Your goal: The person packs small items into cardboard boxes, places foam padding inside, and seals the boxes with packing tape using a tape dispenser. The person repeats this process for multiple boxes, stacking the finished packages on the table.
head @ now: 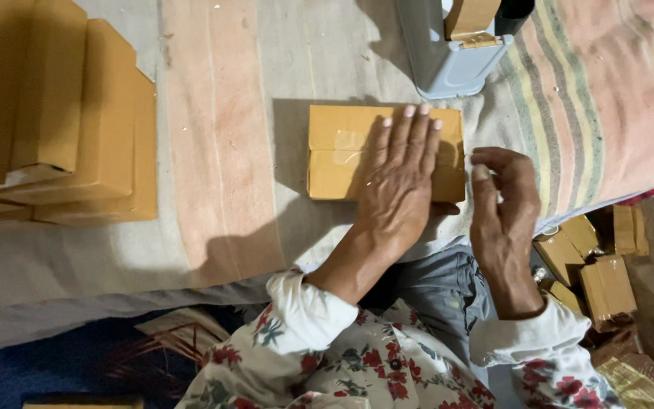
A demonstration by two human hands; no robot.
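A small brown cardboard box (342,155), taped along its top, lies on a striped cloth (221,144). My left hand (399,182) rests flat on the box's right half, fingers spread and pointing away from me. My right hand (502,208) hovers just right of the box near its right edge, with fingers curled and thumb pinched to them; whether it holds a bit of tape I cannot tell. Both sleeves are white with red flowers.
A stack of similar brown boxes (62,113) sits at the far left. A grey tape dispenser (456,45) with a brown roll stands behind the box. More small boxes (592,265) lie on the floor at the right, below the cloth's edge.
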